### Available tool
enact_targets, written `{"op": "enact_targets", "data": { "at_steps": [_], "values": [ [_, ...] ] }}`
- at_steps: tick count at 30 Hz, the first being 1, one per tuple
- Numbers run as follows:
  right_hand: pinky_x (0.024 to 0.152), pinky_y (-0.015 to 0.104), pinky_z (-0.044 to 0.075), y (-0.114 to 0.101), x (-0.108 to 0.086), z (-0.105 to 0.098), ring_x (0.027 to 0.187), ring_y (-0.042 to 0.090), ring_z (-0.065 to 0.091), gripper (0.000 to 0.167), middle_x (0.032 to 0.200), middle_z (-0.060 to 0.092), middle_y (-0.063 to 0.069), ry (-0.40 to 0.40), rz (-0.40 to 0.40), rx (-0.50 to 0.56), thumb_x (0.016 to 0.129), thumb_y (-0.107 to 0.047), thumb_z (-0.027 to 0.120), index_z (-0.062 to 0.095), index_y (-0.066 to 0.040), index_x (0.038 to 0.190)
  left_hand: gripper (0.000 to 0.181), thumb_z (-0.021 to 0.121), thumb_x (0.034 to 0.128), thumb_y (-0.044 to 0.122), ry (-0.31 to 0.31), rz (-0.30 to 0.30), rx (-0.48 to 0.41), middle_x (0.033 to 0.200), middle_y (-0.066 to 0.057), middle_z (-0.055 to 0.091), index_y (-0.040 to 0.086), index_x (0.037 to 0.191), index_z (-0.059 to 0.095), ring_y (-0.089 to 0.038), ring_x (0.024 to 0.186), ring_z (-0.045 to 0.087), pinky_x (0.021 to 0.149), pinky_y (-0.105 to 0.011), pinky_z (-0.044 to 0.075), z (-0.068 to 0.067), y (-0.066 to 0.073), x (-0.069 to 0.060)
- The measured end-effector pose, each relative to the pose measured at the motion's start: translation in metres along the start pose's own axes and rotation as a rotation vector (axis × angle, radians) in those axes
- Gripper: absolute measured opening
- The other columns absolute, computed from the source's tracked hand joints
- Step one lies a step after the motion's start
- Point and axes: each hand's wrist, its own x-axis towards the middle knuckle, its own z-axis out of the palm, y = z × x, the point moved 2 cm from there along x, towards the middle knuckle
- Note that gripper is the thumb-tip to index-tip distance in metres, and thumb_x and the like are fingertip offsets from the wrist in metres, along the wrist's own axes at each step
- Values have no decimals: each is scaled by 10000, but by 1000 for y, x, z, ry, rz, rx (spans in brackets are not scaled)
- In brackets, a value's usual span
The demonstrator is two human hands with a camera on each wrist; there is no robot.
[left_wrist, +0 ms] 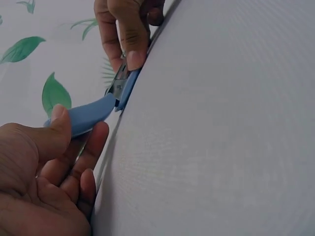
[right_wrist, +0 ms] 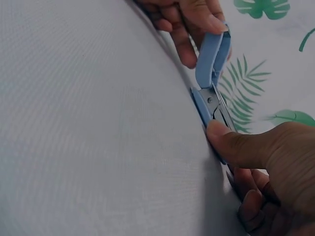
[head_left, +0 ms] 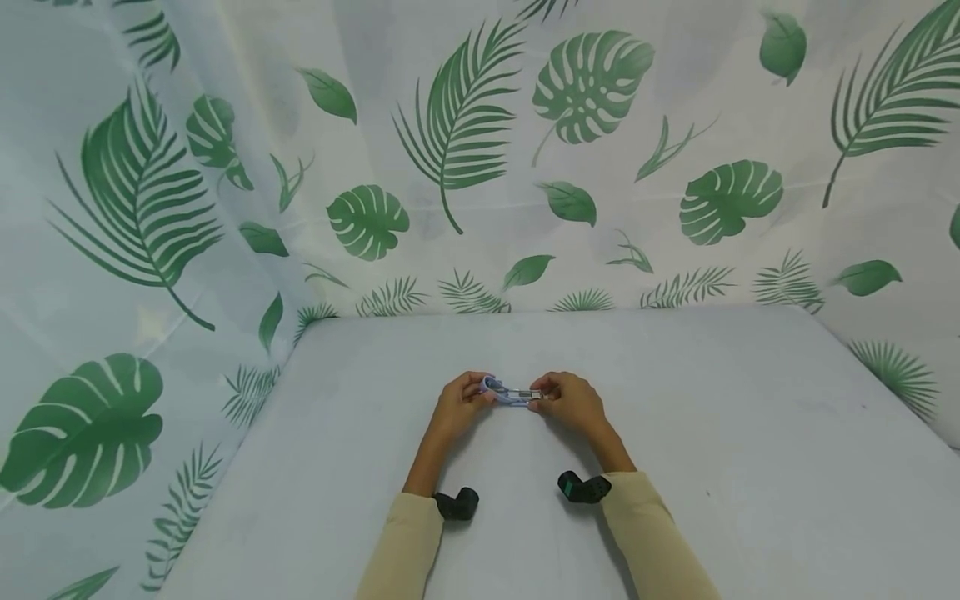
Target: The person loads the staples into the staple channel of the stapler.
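Blue stapler [head_left: 515, 400] is just below the centre of the head view, opened up and strung between both hands. Left hand [head_left: 459, 407] has the curved blue cover pinched between thumb and fingers, while the right hand [head_left: 576, 403] pinches the other end, where the metal rail and blue base are. So the middle bit is bare, in the gap between both sets of fingers. Left wrist cam shows it upper left, right wrist upper right. Can't tell if it's touching the white desk [head_left: 360, 467].

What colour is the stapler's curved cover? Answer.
Blue; the stapler's cover shows best in the left wrist view.
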Motion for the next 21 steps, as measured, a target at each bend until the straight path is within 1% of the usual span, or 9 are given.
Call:
{"op": "enact_targets", "data": {
  "at_steps": [3, 5, 7, 10, 12, 15, 17, 20, 21],
  "values": [
    [627, 281, 395, -1, 0, -1, 734, 128, 570, 232, 878, 681, -6, 21, -9, -8, 811, -266, 794, 735, -167, 1012, 271, 646, 919, 25, -5, 4, -17, 1148, -194, 702, -16, 1185, 619, -259, 955, 714, 822, -275, 552, 2, 2, 3],
    [625, 284, 403, -2, -1, -1, 742, 127, 583, 233, 890, 690, -8, 36, -10, -12, 808, -275, 797, 739, -174, 1010, 249, 652, 916, 25, -7, 12, 4, 1146, -192, 699, -11, 1160, 626, -245, 906, 720, 801, -278, 555, 3, 6, 5],
    [627, 283, 413, -2, -1, 0, 755, 121, 598, 239, 913, 700, -10, 47, -9, -15, 805, -291, 800, 743, -181, 1009, 234, 661, 914, 47, -10, 33, 74, 1150, -185, 693, 3, 1141, 628, -231, 858, 720, 785, -288, 555, 5, 12, 8],
    [629, 287, 428, -3, -2, 1, 770, 118, 615, 244, 939, 711, -8, 51, -9, -12, 806, -305, 798, 748, -188, 1015, 228, 665, 917, 83, -14, 73, 221, 1167, -168, 678, 21, 1133, 625, -198, 792, 702, 759, -296, 541, 7, 20, 11],
    [625, 286, 432, -3, -2, 3, 764, 115, 616, 243, 935, 712, -8, 51, -9, -11, 806, -306, 798, 751, -192, 1015, 230, 664, 918, 103, -16, 84, 330, 1157, -149, 682, 37, 1135, 624, -160, 744, 660, 727, -279, 511, 10, 25, 12],
    [598, 286, 427, -3, -3, 3, 730, 114, 601, 234, 908, 711, -9, 53, -10, -20, 805, -297, 798, 755, -193, 1010, 229, 675, 914, 117, -21, 79, 431, 1126, -106, 689, 55, 1131, 636, -108, 682, 562, 661, -236, 452, 16, 30, 14],
    [595, 287, 428, -2, -4, 2, 725, 114, 598, 231, 905, 710, -12, 55, -9, -32, 802, -298, 800, 756, -197, 1005, 216, 689, 909, 136, -16, 82, 497, 1094, -70, 693, 73, 1112, 650, -109, 712, 524, 660, -239, 434, 22, 34, 15],
    [619, 303, 455, -2, -3, 1, 757, 126, 625, 246, 928, 717, -10, 57, -10, -41, 798, -305, 804, 753, -197, 1013, 220, 717, 889, 179, -3, 100, 600, 1047, -37, 689, 82, 1081, 672, -137, 803, 585, 706, -285, 480, 32, 41, 16],
    [633, 313, 468, -2, -3, 1, 779, 136, 639, 261, 942, 720, -5, 60, -10, -39, 796, -302, 807, 751, -188, 1024, 225, 718, 888, 200, -5, 106, 650, 1045, -27, 686, 87, 1077, 677, -154, 854, 606, 734, -310, 498, 35, 43, 16]
  ]
}}
